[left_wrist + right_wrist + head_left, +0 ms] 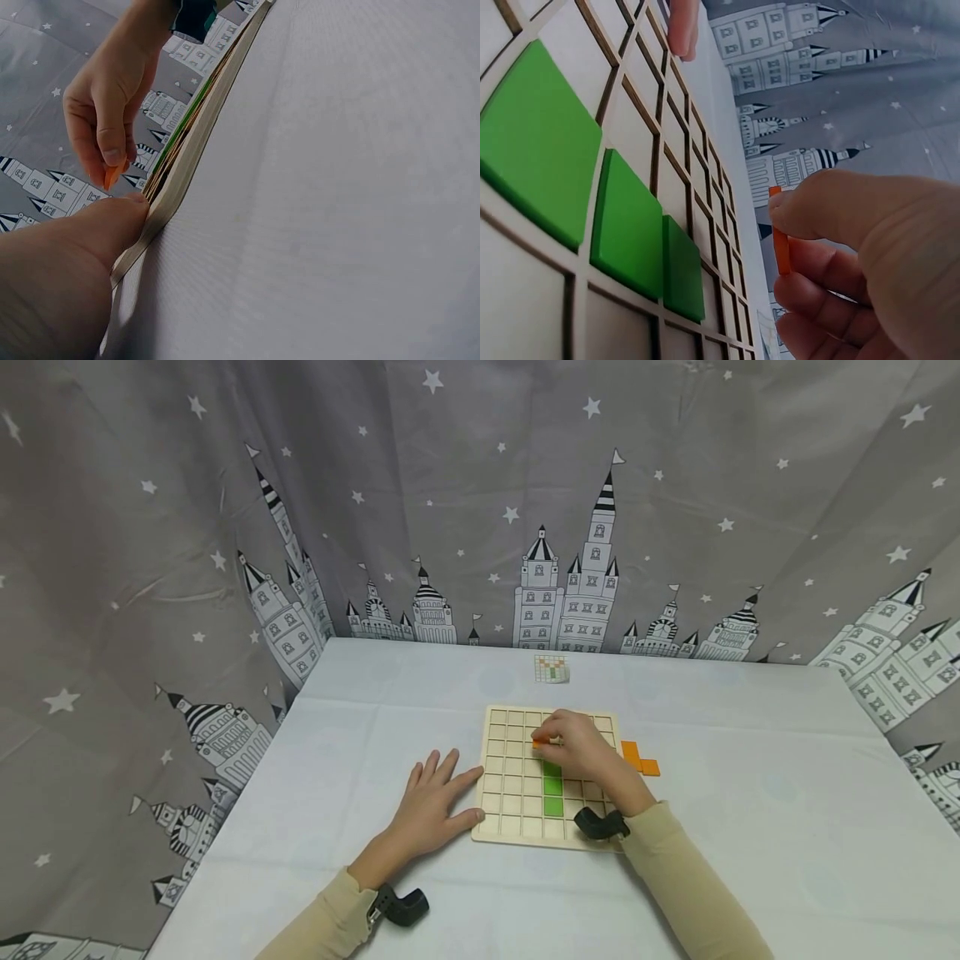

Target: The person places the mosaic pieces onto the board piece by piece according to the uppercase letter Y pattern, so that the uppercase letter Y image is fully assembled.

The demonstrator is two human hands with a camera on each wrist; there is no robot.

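Clock face: places were read from the centre of the board as framed in the head view, with 12 o'clock at the far side.
Board: a pale wooden grid board [513,785] was laid flat on the white tablecloth [405,702], and its cells were marked off by raised strips.
Right hand: the right hand [581,743] was held over the board, its forearm brought in from about 5 o'clock; an orange tile was grasped between thumb and fingers.
Orange tile: the orange tile [780,232] was held clear of the grid, just off the centre toward 11 to 12 o'clock; its thin edge was shown to the right wrist camera.
Left hand: the left hand [430,810] was spread at 9 o'clock, released, with nothing grasped; the board's edge was touched by the index finger and thumb.
Green tiles: three green tiles [552,786] were set in neighbouring cells, in a column running from near the centre toward 6 o'clock.
Loose pieces: loose orange tiles [632,755] were left on the cloth at 3 o'clock, just beside the board.
Card: a small patterned card [551,668] was placed at 12 o'clock, apart from the board.
Backdrop: a grey curtain [450,468] was printed with castles and stars.
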